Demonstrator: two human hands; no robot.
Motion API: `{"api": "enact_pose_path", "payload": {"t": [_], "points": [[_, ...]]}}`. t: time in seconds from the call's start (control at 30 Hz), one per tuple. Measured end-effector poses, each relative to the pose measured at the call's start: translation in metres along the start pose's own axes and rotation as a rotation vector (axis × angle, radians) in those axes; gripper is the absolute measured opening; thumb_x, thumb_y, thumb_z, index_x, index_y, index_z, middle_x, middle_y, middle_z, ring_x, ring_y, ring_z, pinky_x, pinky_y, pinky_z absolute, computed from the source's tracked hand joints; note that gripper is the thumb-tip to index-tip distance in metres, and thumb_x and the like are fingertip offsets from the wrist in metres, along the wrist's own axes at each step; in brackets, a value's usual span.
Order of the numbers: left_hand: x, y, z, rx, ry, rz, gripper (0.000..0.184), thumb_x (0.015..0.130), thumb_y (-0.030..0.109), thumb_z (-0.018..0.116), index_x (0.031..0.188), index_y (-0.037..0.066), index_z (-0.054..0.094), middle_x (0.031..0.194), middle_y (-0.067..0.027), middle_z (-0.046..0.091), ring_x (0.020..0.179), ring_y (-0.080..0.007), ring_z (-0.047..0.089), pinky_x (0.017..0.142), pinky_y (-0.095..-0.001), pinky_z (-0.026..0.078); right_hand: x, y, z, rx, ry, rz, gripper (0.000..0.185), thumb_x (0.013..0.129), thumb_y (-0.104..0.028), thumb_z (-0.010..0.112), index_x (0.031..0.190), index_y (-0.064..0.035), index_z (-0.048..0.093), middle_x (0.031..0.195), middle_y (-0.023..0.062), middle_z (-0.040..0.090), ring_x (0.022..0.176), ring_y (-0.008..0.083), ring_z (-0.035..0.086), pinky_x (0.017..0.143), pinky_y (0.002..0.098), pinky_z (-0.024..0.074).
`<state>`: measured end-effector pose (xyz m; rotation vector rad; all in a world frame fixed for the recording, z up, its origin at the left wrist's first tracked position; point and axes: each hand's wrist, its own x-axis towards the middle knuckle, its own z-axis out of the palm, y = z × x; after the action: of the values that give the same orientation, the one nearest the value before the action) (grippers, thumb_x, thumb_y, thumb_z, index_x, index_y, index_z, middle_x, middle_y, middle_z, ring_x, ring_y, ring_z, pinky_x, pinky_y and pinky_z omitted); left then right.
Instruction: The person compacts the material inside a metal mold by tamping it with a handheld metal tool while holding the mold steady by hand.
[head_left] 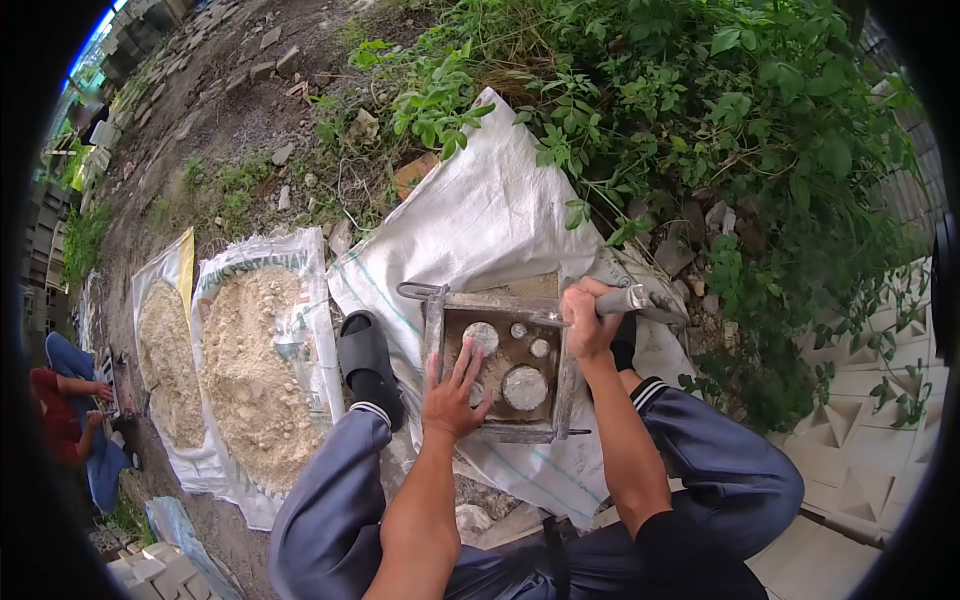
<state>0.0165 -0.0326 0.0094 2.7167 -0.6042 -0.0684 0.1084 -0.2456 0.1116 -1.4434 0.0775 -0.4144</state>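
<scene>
A rectangular frame [435, 335] with a handle loop at its upper left lies on a white woven sack [480, 210] between my feet. Inside it, brown material surrounds several round pale discs, the largest disc [524, 388] at the lower right. My left hand [457, 392] rests with fingers spread over the frame's left part, partly covering two discs. At the upper right corner, my right hand [588, 318] is wrapped round a grey cylindrical tool [622, 300], whose far end points right.
Two sacks bearing pale powder, a large heap [255, 370] and a narrower heap [168, 360], lie left. Another person [75, 410] sits at the far left. Green plants [690, 120] grow above and right. Patterned pale blocks [850, 450] stand at the right.
</scene>
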Motion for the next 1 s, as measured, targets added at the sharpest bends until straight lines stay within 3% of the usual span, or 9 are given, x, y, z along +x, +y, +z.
{"api": "enact_pose_path", "payload": {"t": [0.1,0.17,0.3,0.43,0.53,0.67,0.83,0.93,1.0], "points": [[0.001,0.001,-0.002,-0.051,-0.085,-0.049,0.079,0.082,0.040,0.061,0.152,0.015,0.033,0.161,-0.0050,0.024,0.125,-0.0187,0.054,0.119,-0.0522,0.017,-0.017,0.016,-0.018,0.150,0.004,-0.015,0.031,0.082,-0.008,0.052,0.053,-0.0012,0.043,0.048,-0.0036,0.039,0.044,0.0066,0.034,0.043,0.0264,0.0272],[0.005,0.003,-0.002,-0.049,-0.064,-0.033,0.079,0.082,0.040,0.062,0.151,0.014,0.033,0.160,-0.0057,0.026,0.130,-0.0190,0.049,0.119,-0.0524,0.017,-0.021,0.043,-0.020,-0.052,0.024,-0.137,0.030,0.081,-0.008,0.052,0.053,0.0002,0.042,0.047,-0.0013,0.038,0.043,0.0070,0.034,0.042,0.0273,0.0270],[0.004,0.001,-0.002,-0.043,-0.051,-0.037,0.080,0.080,0.040,0.065,0.150,0.013,0.035,0.159,-0.0072,0.029,0.140,-0.0198,0.038,0.119,-0.0531,0.017,0.001,0.008,-0.017,-0.109,-0.168,0.054,0.033,0.079,-0.009,0.053,0.053,0.0001,0.035,0.047,0.0021,0.037,0.042,0.0090,0.036,0.043,0.0305,0.0259],[-0.001,0.000,0.000,-0.056,-0.086,-0.051,0.081,0.081,0.040,0.065,0.151,0.014,0.034,0.159,-0.0071,0.029,0.137,-0.0201,0.042,0.119,-0.0536,0.017,0.003,0.001,-0.013,-0.221,-0.375,-0.058,0.032,0.079,-0.009,0.055,0.055,-0.0011,0.035,0.048,0.0036,0.032,0.043,0.0125,0.031,0.044,0.0332,0.0249],[0.007,0.002,-0.003,-0.030,-0.068,-0.046,0.082,0.081,0.040,0.065,0.152,0.014,0.033,0.159,-0.0069,0.028,0.136,-0.0198,0.043,0.119,-0.0537,0.017,0.021,0.016,-0.009,-0.203,-0.543,0.177,0.029,0.078,-0.010,0.055,0.056,0.0003,0.040,0.049,0.0061,0.033,0.045,0.0121,0.033,0.045,0.0330,0.0267],[0.001,-0.001,-0.001,-0.031,-0.043,-0.024,0.083,0.081,0.040,0.065,0.152,0.014,0.031,0.160,-0.0065,0.025,0.136,-0.0194,0.043,0.119,-0.0537,0.016,0.013,-0.018,-0.021,-0.058,-0.557,0.081,0.027,0.077,-0.011,0.056,0.056,0.0017,0.044,0.049,0.0032,0.035,0.045,0.0114,0.034,0.045,0.0318,0.0272],[0.004,0.003,-0.004,-0.044,-0.086,-0.046,0.081,0.082,0.040,0.063,0.152,0.015,0.032,0.160,-0.0052,0.025,0.133,-0.0196,0.046,0.119,-0.0531,0.016,-0.006,0.008,-0.028,0.015,-0.459,0.220,0.030,0.075,-0.015,0.055,0.054,0.0008,0.040,0.048,0.0030,0.036,0.044,0.0113,0.034,0.044,0.0303,0.0265],[0.007,0.002,-0.004,-0.061,-0.067,-0.053,0.081,0.081,0.038,0.065,0.151,0.013,0.033,0.159,-0.0067,0.027,0.135,-0.0205,0.044,0.119,-0.0536,0.016,-0.009,-0.014,-0.028,0.088,-0.469,0.080,0.030,0.075,-0.016,0.055,0.053,0.0000,0.041,0.050,0.0020,0.040,0.047,0.0091,0.033,0.045,0.0297,0.0258],[-0.005,0.000,-0.005,-0.078,-0.092,-0.050,0.081,0.081,0.038,0.066,0.151,0.013,0.034,0.159,-0.0068,0.027,0.134,-0.0208,0.046,0.119,-0.0537,0.016,-0.030,0.024,-0.028,0.106,-0.468,0.206,0.030,0.075,-0.016,0.055,0.054,0.0002,0.043,0.050,0.0013,0.040,0.047,0.0087,0.032,0.045,0.0297,0.0252]]}}
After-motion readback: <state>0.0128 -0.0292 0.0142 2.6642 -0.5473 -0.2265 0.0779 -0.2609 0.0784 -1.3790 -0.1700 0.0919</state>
